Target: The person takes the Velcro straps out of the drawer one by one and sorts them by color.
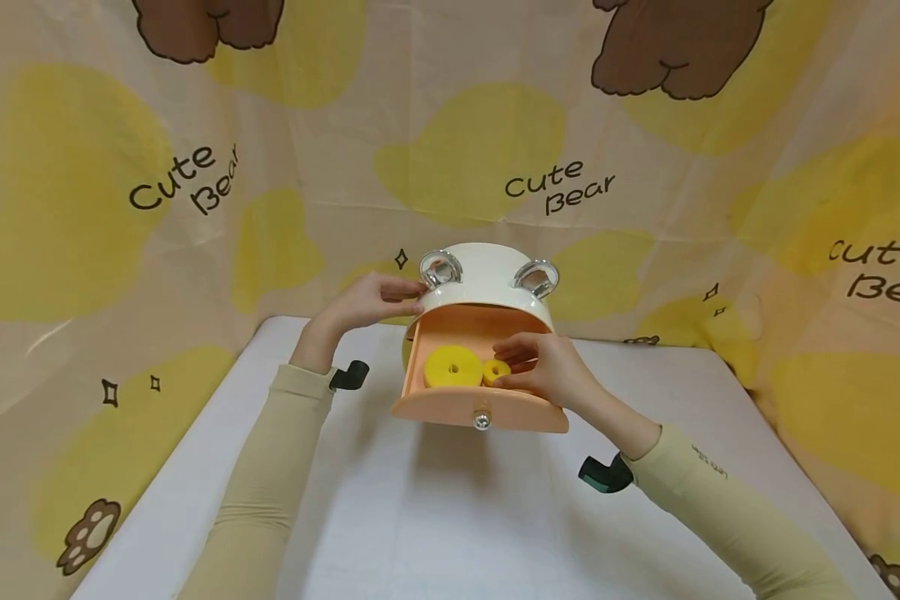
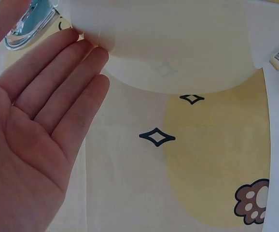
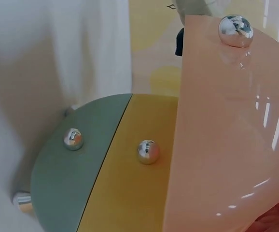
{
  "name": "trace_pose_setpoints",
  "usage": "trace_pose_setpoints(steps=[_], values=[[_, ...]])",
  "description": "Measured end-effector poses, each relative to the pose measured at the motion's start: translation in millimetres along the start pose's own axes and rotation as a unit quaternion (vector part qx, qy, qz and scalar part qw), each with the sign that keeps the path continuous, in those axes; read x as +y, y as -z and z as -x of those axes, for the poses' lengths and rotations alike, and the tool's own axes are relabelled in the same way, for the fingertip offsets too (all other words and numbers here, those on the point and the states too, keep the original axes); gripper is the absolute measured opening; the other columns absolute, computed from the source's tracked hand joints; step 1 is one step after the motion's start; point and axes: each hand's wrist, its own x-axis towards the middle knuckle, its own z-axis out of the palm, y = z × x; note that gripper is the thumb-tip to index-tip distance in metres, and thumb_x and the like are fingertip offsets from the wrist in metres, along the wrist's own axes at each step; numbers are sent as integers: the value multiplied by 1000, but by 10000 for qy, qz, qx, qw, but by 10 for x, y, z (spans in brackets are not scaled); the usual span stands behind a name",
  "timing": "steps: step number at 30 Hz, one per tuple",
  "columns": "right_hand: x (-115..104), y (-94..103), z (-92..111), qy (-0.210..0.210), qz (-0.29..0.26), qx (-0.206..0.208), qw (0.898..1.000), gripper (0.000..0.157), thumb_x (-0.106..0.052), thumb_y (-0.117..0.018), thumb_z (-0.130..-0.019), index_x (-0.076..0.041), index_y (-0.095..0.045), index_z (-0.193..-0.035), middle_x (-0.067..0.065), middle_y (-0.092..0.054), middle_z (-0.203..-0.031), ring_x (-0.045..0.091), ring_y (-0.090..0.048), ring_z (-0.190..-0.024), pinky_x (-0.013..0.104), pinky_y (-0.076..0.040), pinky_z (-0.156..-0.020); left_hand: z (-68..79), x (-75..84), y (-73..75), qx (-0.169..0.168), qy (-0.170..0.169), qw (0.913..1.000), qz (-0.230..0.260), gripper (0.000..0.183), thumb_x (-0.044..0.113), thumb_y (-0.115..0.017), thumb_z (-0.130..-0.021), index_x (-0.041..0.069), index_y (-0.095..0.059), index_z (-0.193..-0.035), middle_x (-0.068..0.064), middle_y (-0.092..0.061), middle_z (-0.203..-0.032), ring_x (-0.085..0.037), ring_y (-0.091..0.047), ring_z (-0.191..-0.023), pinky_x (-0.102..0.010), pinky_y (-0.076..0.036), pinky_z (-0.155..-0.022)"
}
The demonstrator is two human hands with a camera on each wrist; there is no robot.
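Observation:
A small round-topped white drawer box (image 1: 487, 258) with silver ears stands on the table, its peach top drawer (image 1: 480, 408) pulled out. Inside the drawer lie a large yellow disc with a centre hole (image 1: 442, 367) and, beside it, a small yellow ring (image 1: 497, 368). My right hand (image 1: 558, 373) reaches into the drawer and pinches the small ring between thumb and fingers; in the right wrist view the drawer front (image 3: 226, 125) hides most of that hand. With straight fingers my left hand (image 2: 38, 111) touches the side of the box near one ear.
Below the peach drawer are a yellow drawer front (image 3: 130, 183) and a green drawer front (image 3: 81, 169), each with a round silver knob. A white tabletop (image 1: 450, 533) lies under the box. Behind hangs a patterned bear cloth (image 1: 450, 150).

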Motion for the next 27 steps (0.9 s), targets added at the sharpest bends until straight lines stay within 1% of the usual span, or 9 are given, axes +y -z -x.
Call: trace_pose_setpoints(steps=[6, 14, 18, 20, 25, 27], values=[[16, 27, 8, 66, -8, 213, 9998, 48, -24, -85, -70, -8, -69, -112, 5, -71, -104, 18, -69, -93, 29, -57, -81, -24, -17, -5, 11, 6, 10000, 17, 51, 41, -74, -81, 17, -64, -125, -2, -64, -125, -20, -59, -118, -42, -46, -100], [20, 121, 39, 196, 13, 308, 9993, 46, -21, -84, -72, -6, -68, -113, 7, -71, -106, 20, -70, -94, 31, -57, -81, -43, -36, -8, -30, 13, 10000, 84, 52, 40, -74, -81, 17, -64, -126, -3, -63, -126, -21, -58, -119, -43, -46, -100], [15, 165, 55, 262, 51, 362, 9990, 46, -22, -84, -72, -7, -69, -112, 7, -71, -105, 19, -70, -93, 31, -57, -80, -48, -41, -5, -33, 24, 9999, 130, 51, 40, -74, -81, 16, -64, -126, -3, -63, -126, -23, -58, -120, -42, -46, -100], [14, 188, 64, 279, 34, 389, 9988, 46, -22, -84, -72, -7, -69, -112, 7, -71, -105, 19, -70, -93, 30, -57, -80, -45, -37, -2, -78, -29, 9999, 138, 52, 39, -73, -82, 14, -62, -127, -5, -63, -127, -25, -57, -121, -43, -46, -101], [32, 248, 91, 165, -149, 408, 9989, 46, -23, -83, -73, -7, -69, -114, 8, -70, -108, 21, -69, -94, 30, -57, -81, -49, -45, 2, -111, -76, 9998, 120, 53, 39, -72, -83, 13, -62, -128, -6, -62, -128, -26, -57, -121, -43, -46, -101], [43, 275, 104, 97, -213, 413, 9989, 47, -24, -82, -73, -7, -68, -114, 8, -70, -109, 21, -69, -96, 30, -57, -81, -54, -52, 1, -83, -43, 9999, 129, 52, 40, -73, -82, 14, -63, -127, -5, -63, -127, -24, -58, -120, -42, -46, -101]])
